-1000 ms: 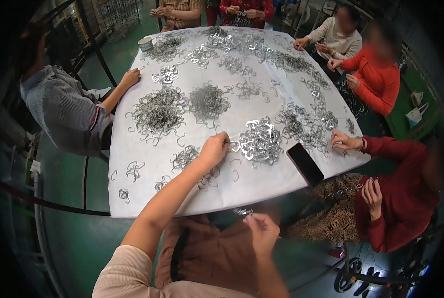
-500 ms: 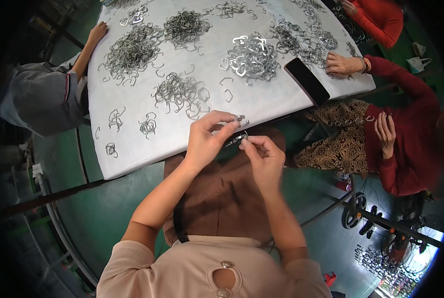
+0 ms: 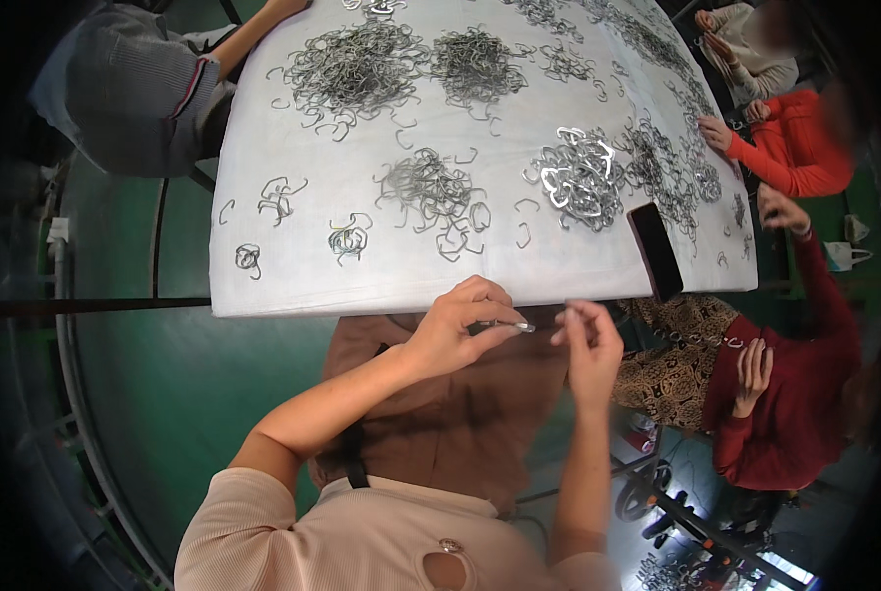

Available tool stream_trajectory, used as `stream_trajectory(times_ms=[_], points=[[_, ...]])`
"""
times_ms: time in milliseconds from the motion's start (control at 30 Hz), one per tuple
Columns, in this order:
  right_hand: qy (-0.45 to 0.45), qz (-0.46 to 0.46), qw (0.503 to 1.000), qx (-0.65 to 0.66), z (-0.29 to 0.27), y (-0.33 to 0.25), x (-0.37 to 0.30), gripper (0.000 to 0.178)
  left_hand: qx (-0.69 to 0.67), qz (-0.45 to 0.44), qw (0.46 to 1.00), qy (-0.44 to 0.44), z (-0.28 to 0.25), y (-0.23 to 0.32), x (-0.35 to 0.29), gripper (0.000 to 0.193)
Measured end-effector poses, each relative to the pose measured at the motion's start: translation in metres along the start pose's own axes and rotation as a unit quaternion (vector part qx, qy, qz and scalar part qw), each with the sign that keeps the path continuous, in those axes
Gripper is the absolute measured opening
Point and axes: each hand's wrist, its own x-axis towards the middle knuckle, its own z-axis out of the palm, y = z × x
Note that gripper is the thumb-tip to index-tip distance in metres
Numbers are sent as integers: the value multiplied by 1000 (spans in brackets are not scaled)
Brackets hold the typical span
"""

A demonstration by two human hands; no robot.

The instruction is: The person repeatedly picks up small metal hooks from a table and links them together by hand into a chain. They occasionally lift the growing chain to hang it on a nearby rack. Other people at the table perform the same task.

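Note:
My left hand [image 3: 457, 325] and my right hand [image 3: 588, 340] are raised close together just below the near edge of the white table [image 3: 381, 286]. Between the fingertips of both hands is a small bent metal wire clip [image 3: 512, 324]. My left hand pinches it; my right fingertips touch its other end. The nearest loose heap of wire clips [image 3: 431, 192] lies on the table just beyond my hands. A brighter pile of clips [image 3: 578, 177] lies to its right.
A black phone [image 3: 654, 249] lies at the table's near right edge. Small clip bundles [image 3: 347, 236] sit at the near left, larger heaps [image 3: 357, 64] farther back. Other people sit around: a grey sleeve [image 3: 135, 89] at the left, red sleeves [image 3: 805, 325] at the right.
My left hand left the pile on the table and came down to meet my right hand in front of my lap; both now hold a clip. The view tilted downward.

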Motion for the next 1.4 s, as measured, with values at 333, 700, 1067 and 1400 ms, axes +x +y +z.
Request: stream_trajectory(times_ms=[333, 700, 1067, 1400], points=[[-180, -226, 922, -257, 143, -31, 183, 17, -78, 27, 994, -65, -5, -42, 4, 14], [-224, -145, 913, -309, 209, -32, 205, 25, -49, 71, 996, -20, 0, -48, 0, 7], [-72, 117, 959, 248, 23, -19, 47, 23, 0, 28, 1000, -8, 6, -31, -2, 16], [87, 8, 967, 240, 30, -2, -37, 18, 53, 52, 997, 12, 13, -13, 0, 16]])
